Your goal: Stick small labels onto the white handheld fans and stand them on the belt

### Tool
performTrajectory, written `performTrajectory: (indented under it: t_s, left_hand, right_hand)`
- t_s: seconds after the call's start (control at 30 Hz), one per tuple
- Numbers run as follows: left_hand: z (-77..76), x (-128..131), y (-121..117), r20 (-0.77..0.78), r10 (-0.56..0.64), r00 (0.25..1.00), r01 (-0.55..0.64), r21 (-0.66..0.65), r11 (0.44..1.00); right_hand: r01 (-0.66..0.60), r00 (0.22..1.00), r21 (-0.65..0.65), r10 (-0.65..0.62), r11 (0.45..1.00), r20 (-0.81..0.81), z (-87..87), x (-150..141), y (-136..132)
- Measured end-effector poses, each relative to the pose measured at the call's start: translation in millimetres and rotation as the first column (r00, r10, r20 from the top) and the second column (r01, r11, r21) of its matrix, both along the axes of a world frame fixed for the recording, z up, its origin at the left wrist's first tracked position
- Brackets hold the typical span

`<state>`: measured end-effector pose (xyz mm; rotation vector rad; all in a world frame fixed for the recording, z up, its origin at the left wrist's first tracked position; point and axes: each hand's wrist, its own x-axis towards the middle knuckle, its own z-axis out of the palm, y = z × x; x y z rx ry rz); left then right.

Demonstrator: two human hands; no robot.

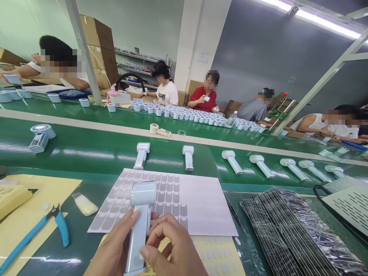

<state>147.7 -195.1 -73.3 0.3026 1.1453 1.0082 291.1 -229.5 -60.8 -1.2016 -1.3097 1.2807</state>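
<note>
A light-blue handheld device (138, 234) with a drum-shaped head and a long flat handle is tilted up in front of me. My left hand (113, 245) wraps around the handle from the left, thumb lying along its front. From the right, my right hand (172, 245) has bent fingers and a thumb tip against the handle's edge; whether anything small is between them is hidden. Behind the device lies a white sheet (207, 207) with rows of grey stickers. Partly under my hands is a yellow sheet (218, 264) bearing small pale stickers.
Blue-handled cutters (61, 228) and a small clear bag (84, 204) lie at left. Plastic-wrapped black strips (299, 234) fill the right. Similar devices (188, 158) stand or lie along the green conveyor belt (94, 153). Across it, several co-workers (168, 92) sit behind rows of light-blue cups (184, 115).
</note>
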Motion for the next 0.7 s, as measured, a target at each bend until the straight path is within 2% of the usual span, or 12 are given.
performTrajectory:
  t_s: [0.17, 0.27, 0.33, 0.43, 0.5, 0.53, 0.6, 0.63, 0.7]
  left_hand:
    - [0.8, 0, 9, -0.018, 0.03, 0.999, -0.03, 0.035, 0.999]
    - [2.7, -1, 11, 0.016, -0.004, 1.0, 0.003, 0.036, 0.999]
    - [3.2, -1, 12, 0.036, -0.005, 0.999, 0.004, 0.026, 1.0]
    - [5.9, -1, 16, 0.036, 0.052, 0.998, -0.051, -0.035, 0.998]
    - [8.6, -1, 19, 0.104, 0.035, 0.994, -0.024, -0.106, 0.994]
    - [9.8, -2, 22, 0.152, 0.003, 0.988, 0.014, -0.116, 0.993]
    - [11.7, -7, 30, 0.196, -0.076, 0.978, 0.089, -0.059, 0.994]
    - [12.6, -11, 37, 0.171, -0.107, 0.979, 0.108, 0.002, 0.994]
    - [15.1, -23, 57, 0.039, -0.133, 0.99, 0.128, 0.112, 0.985]
  right_hand:
    - [-0.03, 0.998, -0.008, 0.03, 1.0, 0.061, 11.3, -3, 8]
    - [-0.024, 0.986, 0.062, 0.014, 0.998, 0.168, 6.4, -5, 10]
    - [-0.009, 0.96, 0.168, -0.039, 0.986, 0.279, -2.1, -9, 11]
    - [0.027, 0.899, 0.425, -0.208, 0.905, 0.385, -14.8, -14, 10]
    - [0.088, 0.89, 0.55, -0.314, 0.83, 0.332, -18.4, -15, 10]
    - [0.138, 0.896, 0.571, -0.348, 0.81, 0.277, -18.7, -12, 11]
    - [0.23, 0.903, 0.544, -0.386, 0.807, 0.191, -19.1, -1, 16]
    - [0.253, 0.887, 0.517, -0.41, 0.818, 0.213, -20.6, 8, 20]
    - [0.265, 0.795, 0.476, -0.469, 0.839, 0.385, -28.7, 30, 29]
